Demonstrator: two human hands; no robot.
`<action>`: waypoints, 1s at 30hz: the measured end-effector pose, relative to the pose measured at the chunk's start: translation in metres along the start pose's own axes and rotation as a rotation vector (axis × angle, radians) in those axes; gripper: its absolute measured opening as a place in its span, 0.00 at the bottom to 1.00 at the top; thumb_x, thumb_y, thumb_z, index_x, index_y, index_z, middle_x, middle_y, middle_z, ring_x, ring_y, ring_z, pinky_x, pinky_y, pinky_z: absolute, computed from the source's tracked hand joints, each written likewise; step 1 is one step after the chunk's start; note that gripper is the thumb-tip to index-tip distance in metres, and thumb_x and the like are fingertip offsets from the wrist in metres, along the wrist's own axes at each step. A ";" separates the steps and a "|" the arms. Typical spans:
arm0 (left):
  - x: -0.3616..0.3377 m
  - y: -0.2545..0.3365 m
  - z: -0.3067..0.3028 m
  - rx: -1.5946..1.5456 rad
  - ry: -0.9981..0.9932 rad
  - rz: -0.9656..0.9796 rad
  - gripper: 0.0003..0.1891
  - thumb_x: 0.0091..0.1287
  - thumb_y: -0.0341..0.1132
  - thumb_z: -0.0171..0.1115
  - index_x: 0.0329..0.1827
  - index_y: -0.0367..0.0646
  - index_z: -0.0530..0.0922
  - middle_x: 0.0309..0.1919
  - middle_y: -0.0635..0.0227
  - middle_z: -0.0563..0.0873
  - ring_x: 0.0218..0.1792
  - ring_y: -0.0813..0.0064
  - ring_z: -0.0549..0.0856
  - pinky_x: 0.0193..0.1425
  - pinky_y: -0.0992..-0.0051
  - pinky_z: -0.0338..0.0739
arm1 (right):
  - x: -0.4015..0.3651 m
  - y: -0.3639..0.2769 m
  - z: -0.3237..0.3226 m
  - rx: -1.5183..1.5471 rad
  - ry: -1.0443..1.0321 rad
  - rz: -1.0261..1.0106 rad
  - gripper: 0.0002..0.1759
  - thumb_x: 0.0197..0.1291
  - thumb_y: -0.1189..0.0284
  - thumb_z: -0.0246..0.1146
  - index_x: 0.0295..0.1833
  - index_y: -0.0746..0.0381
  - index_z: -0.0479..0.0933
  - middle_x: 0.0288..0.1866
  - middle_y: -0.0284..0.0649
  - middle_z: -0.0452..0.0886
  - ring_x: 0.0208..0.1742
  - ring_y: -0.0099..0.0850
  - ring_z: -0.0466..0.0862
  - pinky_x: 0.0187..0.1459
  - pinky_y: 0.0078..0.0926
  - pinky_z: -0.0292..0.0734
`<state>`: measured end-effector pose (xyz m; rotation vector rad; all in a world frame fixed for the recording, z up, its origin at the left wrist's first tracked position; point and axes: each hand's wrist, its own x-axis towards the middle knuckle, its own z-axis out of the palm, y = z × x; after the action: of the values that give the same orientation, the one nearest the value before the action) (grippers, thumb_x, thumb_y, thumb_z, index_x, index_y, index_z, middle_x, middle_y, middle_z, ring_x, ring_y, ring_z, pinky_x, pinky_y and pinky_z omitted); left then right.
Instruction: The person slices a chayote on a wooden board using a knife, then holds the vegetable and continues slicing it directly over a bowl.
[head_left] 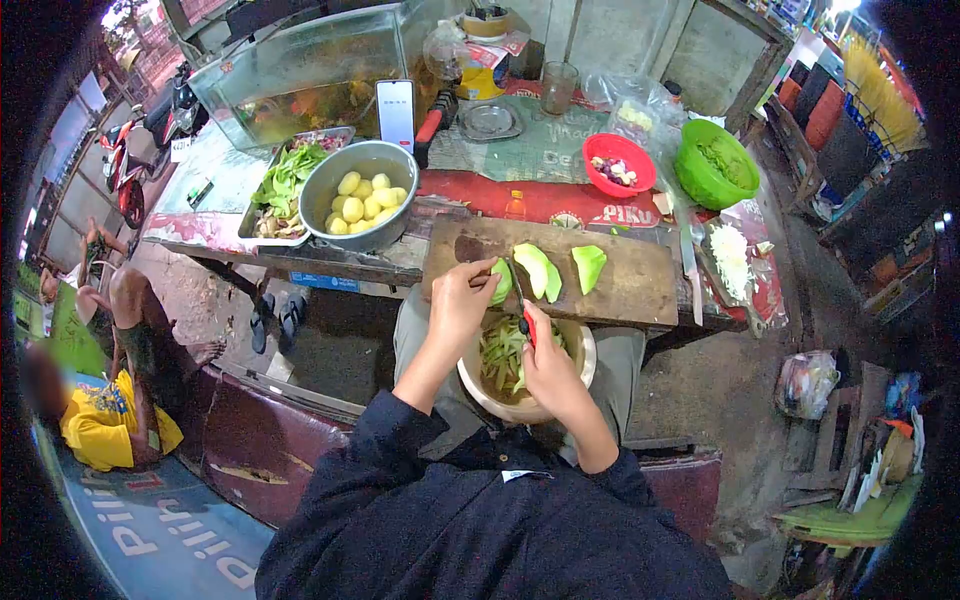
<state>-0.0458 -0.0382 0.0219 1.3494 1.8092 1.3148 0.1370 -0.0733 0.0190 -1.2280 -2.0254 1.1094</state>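
Note:
My left hand [460, 308] pinches a green piece of chayote [502, 283] against the front part of the wooden cutting board [640, 285]. In my right hand [552, 372] is a knife [528, 324] with a red and black handle, its blade upright beside that piece. Two more pale green chayote pieces, a larger one [538, 271] and a smaller one [589, 266], lie on the board to the right. Below my hands, a cream bowl [472, 383] between my legs holds thin green strips [502, 352].
Left of the board stand a metal pot [318, 215] of peeled potatoes and a tray [250, 226] of greens. Behind are a phone [396, 115] and a glass tank [300, 95]. Right are red [645, 160] and green [700, 180] baskets and another knife [692, 265]. A person in yellow [110, 425] reclines at left.

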 end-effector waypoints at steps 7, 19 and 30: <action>-0.002 0.000 -0.001 0.047 -0.032 0.096 0.15 0.67 0.29 0.71 0.57 0.38 0.87 0.44 0.56 0.91 0.38 0.72 0.92 0.45 0.74 0.86 | -0.002 -0.010 -0.011 -0.157 -0.025 0.026 0.30 0.75 0.77 0.50 0.80 0.59 0.56 0.70 0.65 0.73 0.67 0.61 0.77 0.66 0.53 0.71; -0.009 0.002 0.012 0.202 0.125 0.224 0.09 0.69 0.32 0.69 0.48 0.41 0.90 0.38 0.57 0.87 0.34 0.56 0.88 0.41 0.63 0.82 | -0.007 -0.020 -0.008 -0.276 0.034 0.014 0.30 0.78 0.70 0.49 0.82 0.48 0.54 0.53 0.63 0.82 0.49 0.65 0.84 0.51 0.61 0.79; -0.009 0.002 0.014 0.172 0.185 0.168 0.07 0.68 0.33 0.71 0.42 0.39 0.90 0.34 0.60 0.88 0.30 0.64 0.88 0.37 0.68 0.82 | -0.016 -0.022 -0.009 -0.174 -0.087 0.178 0.28 0.80 0.72 0.46 0.82 0.52 0.52 0.53 0.70 0.81 0.52 0.66 0.82 0.52 0.59 0.76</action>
<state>-0.0298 -0.0408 0.0174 1.5436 2.0086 1.4397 0.1410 -0.0892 0.0422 -1.4957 -2.1494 1.1032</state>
